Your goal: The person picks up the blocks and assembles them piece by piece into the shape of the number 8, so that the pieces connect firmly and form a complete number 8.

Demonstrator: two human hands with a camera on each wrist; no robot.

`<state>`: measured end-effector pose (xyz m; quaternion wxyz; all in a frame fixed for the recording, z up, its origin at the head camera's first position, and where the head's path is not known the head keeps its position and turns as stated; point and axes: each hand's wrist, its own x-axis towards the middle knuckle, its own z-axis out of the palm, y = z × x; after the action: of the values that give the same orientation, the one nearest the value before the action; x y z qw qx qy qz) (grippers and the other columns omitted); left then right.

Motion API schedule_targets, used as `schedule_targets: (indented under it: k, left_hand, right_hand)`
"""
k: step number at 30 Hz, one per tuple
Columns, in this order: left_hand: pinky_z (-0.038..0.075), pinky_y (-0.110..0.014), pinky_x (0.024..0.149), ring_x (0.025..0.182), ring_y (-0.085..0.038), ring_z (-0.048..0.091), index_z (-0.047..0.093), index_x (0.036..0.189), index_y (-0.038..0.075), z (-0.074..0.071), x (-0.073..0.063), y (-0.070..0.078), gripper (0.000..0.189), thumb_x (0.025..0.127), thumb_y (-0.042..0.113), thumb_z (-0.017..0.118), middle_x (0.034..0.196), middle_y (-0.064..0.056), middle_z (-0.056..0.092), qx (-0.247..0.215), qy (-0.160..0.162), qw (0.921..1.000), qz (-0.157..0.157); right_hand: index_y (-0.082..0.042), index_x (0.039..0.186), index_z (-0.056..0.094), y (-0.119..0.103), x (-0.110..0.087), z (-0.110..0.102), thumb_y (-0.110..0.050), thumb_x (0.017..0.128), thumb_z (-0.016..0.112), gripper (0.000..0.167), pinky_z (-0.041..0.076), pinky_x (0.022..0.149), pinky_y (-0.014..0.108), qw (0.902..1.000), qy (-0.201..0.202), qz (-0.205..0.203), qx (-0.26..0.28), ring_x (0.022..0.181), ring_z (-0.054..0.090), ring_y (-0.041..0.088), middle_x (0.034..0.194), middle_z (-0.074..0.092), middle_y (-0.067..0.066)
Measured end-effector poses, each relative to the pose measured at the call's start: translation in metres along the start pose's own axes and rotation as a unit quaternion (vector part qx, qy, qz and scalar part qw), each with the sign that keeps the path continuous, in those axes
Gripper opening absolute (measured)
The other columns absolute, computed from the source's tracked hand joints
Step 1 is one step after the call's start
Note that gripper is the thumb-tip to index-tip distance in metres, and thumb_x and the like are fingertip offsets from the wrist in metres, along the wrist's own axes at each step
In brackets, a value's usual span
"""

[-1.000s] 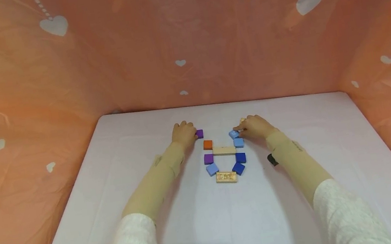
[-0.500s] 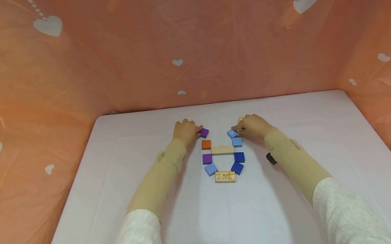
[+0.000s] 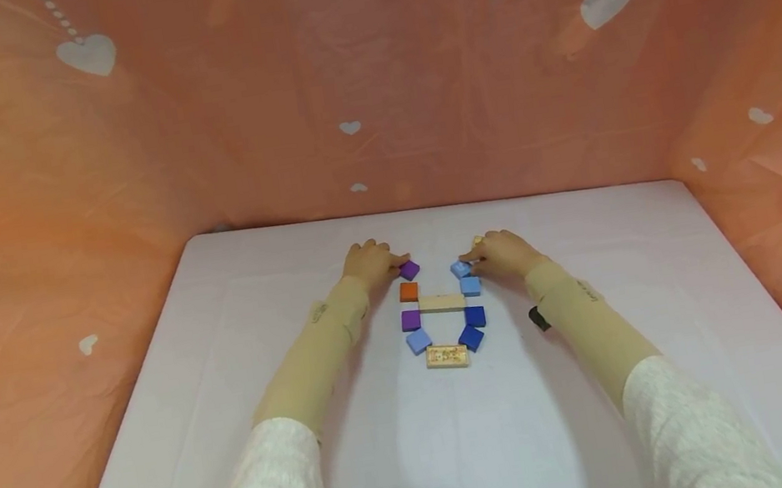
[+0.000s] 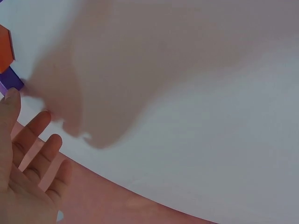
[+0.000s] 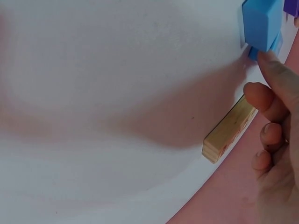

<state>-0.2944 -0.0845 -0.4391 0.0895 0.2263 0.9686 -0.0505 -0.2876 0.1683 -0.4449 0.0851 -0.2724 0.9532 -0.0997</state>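
In the head view, the left hand [image 3: 368, 264] is at the far left end of a row of blocks, thumb and forefinger at a purple block [image 3: 409, 270] that sits diamond-wise. The left wrist view shows the thumb tip against that purple block [image 4: 10, 80], the other visible fingers spread loosely. Opposite, the right hand [image 3: 504, 253] pinches a tilted light blue block [image 3: 460, 269]. Its remaining fingers curl in the right wrist view, beside a wooden block [image 5: 229, 130] standing on its long side. An orange block [image 3: 408, 292] lies just nearer than the purple one.
A long plain wooden block [image 3: 442, 303] bridges the two columns. Below are another purple block [image 3: 411, 320], a periwinkle block [image 3: 418, 341], dark blue blocks [image 3: 474, 317] and a printed wooden block [image 3: 447, 356]. A small black object [image 3: 539, 318] lies by the right forearm on the white table [image 3: 460, 453].
The left hand has shifted the purple block a little rightward and turned it from square-on to diamond-wise above the orange block. The right hand stays at the light blue block. The head view drifts slightly.
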Motion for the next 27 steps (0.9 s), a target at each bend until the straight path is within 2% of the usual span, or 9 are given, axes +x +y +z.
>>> schedule_targets:
  k: [7,12,20,27]
  left_hand:
    - [0.043,-0.038,0.094,0.108,-0.023,0.054,0.05,0.13,0.037,-0.0021,-0.0028,0.0016,0.037,0.093,0.032,0.053,0.12,-0.004,0.062,0.001,0.003,0.9999,0.012]
    - [0.043,-0.038,0.092,0.102,-0.022,0.054,0.05,0.13,0.038,-0.0033,-0.0058,0.0024,0.038,0.093,0.031,0.054,0.111,-0.004,0.063,0.019,0.006,0.9995,0.024]
    - [0.044,-0.037,0.089,0.098,-0.022,0.055,0.052,0.129,0.037,-0.0032,-0.0065,0.0026,0.038,0.093,0.03,0.055,0.105,-0.003,0.063,0.021,0.026,0.9984,0.045]
    - [0.044,-0.036,0.085,0.093,-0.022,0.055,0.054,0.128,0.036,0.0003,-0.0041,0.0017,0.037,0.092,0.029,0.057,0.101,-0.004,0.064,0.021,0.035,0.9973,0.06]
  right_hand:
    - [-0.016,0.116,0.066,-0.004,-0.0005,-0.0028,-0.02,0.084,0.067,0.032,0.047,0.079,0.036,1.0,0.001,-0.003,0.007,0.08,0.055,0.018,0.101,0.072,0.005]
    - [-0.015,0.115,0.067,-0.0059,-0.0006,-0.0033,-0.019,0.084,0.068,0.031,0.048,0.077,0.036,0.9998,0.01,-0.017,0.006,0.076,0.055,0.017,0.1,0.073,0.006]
    - [-0.016,0.114,0.068,-0.0073,0.0004,-0.0036,-0.02,0.085,0.067,0.029,0.046,0.082,0.039,0.9999,0.009,-0.006,0.001,0.077,0.053,0.017,0.099,0.073,0.004]
    - [-0.018,0.115,0.068,-0.0075,0.003,0.0004,-0.021,0.087,0.065,0.028,0.045,0.077,0.035,1.0,0.007,0.002,0.002,0.076,0.051,0.016,0.101,0.072,0.003]
